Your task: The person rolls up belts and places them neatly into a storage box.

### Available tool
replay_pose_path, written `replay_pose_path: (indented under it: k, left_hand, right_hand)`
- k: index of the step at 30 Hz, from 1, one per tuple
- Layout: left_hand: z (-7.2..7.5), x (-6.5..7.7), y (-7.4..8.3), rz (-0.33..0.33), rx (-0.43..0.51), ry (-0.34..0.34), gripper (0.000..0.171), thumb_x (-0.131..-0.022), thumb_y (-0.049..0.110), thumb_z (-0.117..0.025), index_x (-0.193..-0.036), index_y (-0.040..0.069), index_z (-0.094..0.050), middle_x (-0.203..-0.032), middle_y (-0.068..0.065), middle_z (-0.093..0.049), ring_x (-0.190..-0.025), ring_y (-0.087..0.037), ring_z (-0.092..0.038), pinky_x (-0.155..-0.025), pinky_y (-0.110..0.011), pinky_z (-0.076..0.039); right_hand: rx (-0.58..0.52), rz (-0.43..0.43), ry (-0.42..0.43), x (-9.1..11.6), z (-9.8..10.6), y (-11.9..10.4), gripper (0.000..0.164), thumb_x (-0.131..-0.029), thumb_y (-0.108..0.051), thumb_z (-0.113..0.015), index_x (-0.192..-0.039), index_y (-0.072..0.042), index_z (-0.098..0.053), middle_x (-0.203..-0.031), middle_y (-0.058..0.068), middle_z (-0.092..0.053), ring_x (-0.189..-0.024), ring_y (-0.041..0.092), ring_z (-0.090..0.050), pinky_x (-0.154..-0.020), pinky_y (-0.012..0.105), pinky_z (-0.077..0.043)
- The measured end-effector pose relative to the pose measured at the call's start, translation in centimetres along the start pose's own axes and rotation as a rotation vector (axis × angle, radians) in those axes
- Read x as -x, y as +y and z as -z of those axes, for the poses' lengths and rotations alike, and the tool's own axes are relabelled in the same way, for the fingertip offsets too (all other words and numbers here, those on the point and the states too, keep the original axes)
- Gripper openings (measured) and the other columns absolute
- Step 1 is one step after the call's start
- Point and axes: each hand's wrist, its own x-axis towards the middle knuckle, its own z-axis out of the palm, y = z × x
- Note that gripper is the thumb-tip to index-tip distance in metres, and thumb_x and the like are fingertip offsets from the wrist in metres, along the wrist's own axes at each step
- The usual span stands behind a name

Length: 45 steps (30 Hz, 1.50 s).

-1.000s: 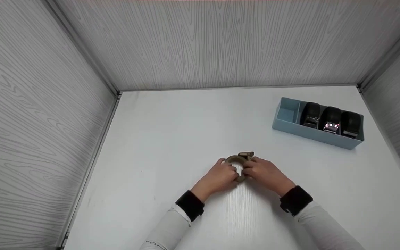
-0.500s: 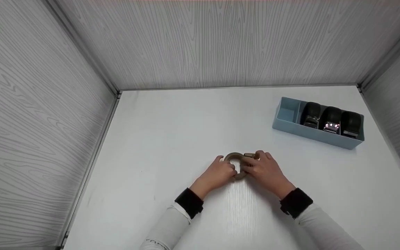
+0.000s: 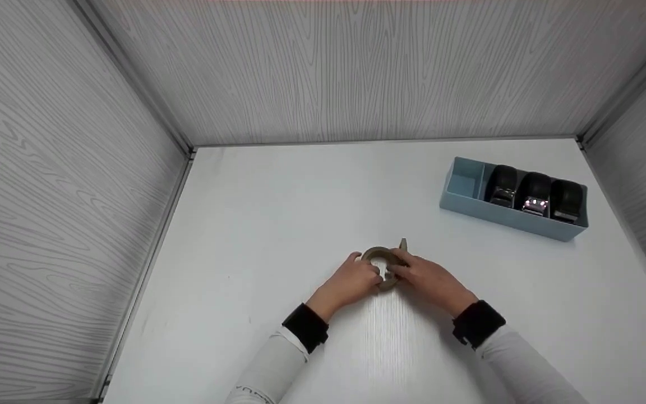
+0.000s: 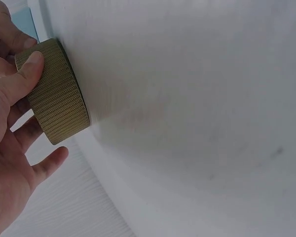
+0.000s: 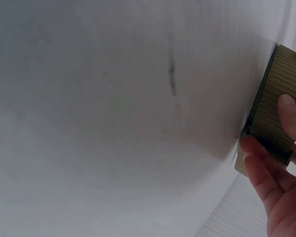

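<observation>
An olive webbing belt point(image 3: 378, 251), wound into a ring, stands on edge on the white table between the two hands. The left hand point(image 3: 351, 283) pinches its left side, with the thumb on the ribbed outer face of the belt point(image 4: 61, 96) and some fingers inside the loop. From the right, the right hand point(image 3: 432, 283) grips the ring. In the right wrist view, the thumb presses the belt point(image 5: 277, 74) while other fingers touch its pale buckle point(image 5: 240, 164). The buckle point(image 3: 403, 244) juts out at the ring's far right. Some fingertips are hidden inside the coil.
A blue divided box point(image 3: 511, 217) stands at the back right, holding 3 rolled black belts point(image 3: 535, 191) with shiny buckles; its left compartment shows a bare floor. Grey wood-grain panels point(image 3: 323, 73) enclose the table point(image 3: 278, 213) at the back and sides.
The buckle has turned from lying crosswise to pointing away from the person. The right hand's fingers reached over it and drew back onto the ring. The left hand has barely moved.
</observation>
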Motion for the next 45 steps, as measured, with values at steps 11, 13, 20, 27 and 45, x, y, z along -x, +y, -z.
replay_pose_path:
  k: [11,13,20,27,45]
  left_hand:
    - [0.8,0.5,-1.0,-0.049,0.264,-0.012,0.008,-0.091,0.023,-0.069,-0.085,0.020,-0.073,-0.082,0.009,-0.065,-0.078,-0.006,-0.059,-0.080,-0.029,-0.046]
    - [1.2,0.6,-1.3,-0.018,0.423,-0.031,0.009,-0.094,0.022,-0.066,-0.089,0.017,-0.072,-0.083,0.008,-0.062,-0.076,-0.005,-0.054,-0.076,-0.025,-0.044]
    - [2.8,1.3,-2.4,0.102,0.789,-0.032,0.023,-0.099,0.024,-0.058,-0.109,0.006,-0.067,-0.097,0.003,-0.063,-0.084,-0.009,-0.055,-0.077,-0.024,-0.045]
    - [3.4,1.4,-2.7,0.110,0.919,0.068,0.034,-0.092,0.030,-0.069,-0.116,0.007,-0.063,-0.099,0.002,-0.061,-0.086,-0.011,-0.053,-0.075,-0.026,-0.045]
    - [4.5,1.5,-3.1,-0.005,1.076,0.065,0.031,-0.091,0.023,-0.071,-0.117,0.005,-0.065,-0.098,0.003,-0.064,-0.087,-0.007,-0.056,-0.073,-0.028,-0.052]
  right_hand:
    - [-0.096,0.036,-0.004,-0.2,0.4,0.0,0.032,-0.077,-0.013,-0.083,-0.105,-0.008,-0.068,-0.118,0.004,-0.061,-0.096,0.021,-0.061,-0.076,0.034,-0.052]
    - [-0.126,0.026,0.017,-0.4,0.8,-0.1,0.035,-0.076,-0.013,-0.084,-0.106,-0.007,-0.067,-0.115,0.004,-0.061,-0.097,0.020,-0.060,-0.077,0.034,-0.052]
    - [-0.267,-0.045,0.006,-0.9,2.9,-0.8,0.040,-0.079,-0.013,-0.083,-0.112,-0.007,-0.063,-0.110,0.000,-0.058,-0.093,0.013,-0.061,-0.074,0.029,-0.053]
    - [-0.371,-0.156,-0.049,-1.3,4.9,-1.1,0.038,-0.085,-0.017,-0.078,-0.118,-0.008,-0.062,-0.101,-0.003,-0.061,-0.083,0.009,-0.057,-0.071,0.029,-0.051]
    - [-0.286,-0.086,-0.024,-1.3,7.4,-1.3,0.048,-0.083,-0.027,-0.079,-0.126,-0.012,-0.065,-0.105,-0.003,-0.067,-0.090,0.008,-0.058,-0.071,0.028,-0.052]
